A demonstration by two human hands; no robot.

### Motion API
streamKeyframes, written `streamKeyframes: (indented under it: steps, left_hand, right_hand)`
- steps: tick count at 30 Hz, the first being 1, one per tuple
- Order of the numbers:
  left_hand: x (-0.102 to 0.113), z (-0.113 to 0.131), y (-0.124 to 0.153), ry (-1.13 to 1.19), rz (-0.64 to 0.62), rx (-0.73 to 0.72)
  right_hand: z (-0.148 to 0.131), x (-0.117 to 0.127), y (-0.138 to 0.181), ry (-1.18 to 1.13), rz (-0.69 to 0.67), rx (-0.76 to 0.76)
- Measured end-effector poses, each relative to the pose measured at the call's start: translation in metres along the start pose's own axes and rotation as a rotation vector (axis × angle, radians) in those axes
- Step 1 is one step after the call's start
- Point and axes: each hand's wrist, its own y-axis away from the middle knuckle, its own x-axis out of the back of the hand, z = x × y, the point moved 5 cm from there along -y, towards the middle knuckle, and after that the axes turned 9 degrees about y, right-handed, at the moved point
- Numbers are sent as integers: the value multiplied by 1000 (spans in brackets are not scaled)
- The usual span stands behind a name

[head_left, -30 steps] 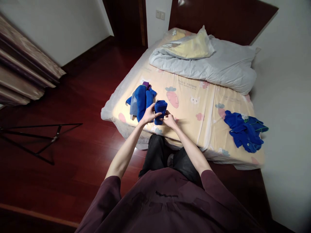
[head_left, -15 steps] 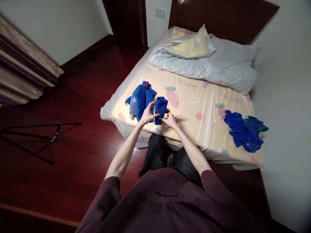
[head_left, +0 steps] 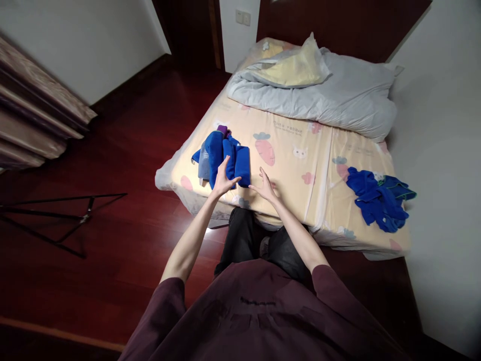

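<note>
One rolled blue cloth (head_left: 242,165) lies on the near left part of the bed (head_left: 300,175), tucked against a pile of folded blue cloths (head_left: 216,155) (how many it holds I cannot count). Two hands hover by it, both spread wide and holding nothing: the left hand (head_left: 222,179) touches the roll's near edge, the right hand (head_left: 266,184) is just beside it. One loose blue heap (head_left: 378,200) lies well apart at the right, one grey duvet (head_left: 338,100) beyond.
</note>
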Motion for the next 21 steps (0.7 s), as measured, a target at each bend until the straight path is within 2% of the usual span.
streamKeyframes:
  steps: [4, 7, 11, 14, 17, 21]
  left_hand:
    - [4, 3, -1, -40, -41, -14]
    - [14, 4, 1, -105, -122, -24]
    - [30, -15, 5, -314, -313, 45]
    - [42, -41, 2, -511, -436, 114]
    - [50, -63, -7, -679, -541, 122]
    - [64, -86, -18, -885, -600, 169]
  right_hand:
    - [-6, -10, 6, -33, -23, -14]
    - [-17, -24, 26, -66, -15, -26]
    - [-28, -50, 82, -151, -5, -18]
    - [-20, -58, 138, -185, 70, -90]
    - [5, -44, 196, -148, 244, -277]
    - [46, 7, 259, -85, 529, -547]
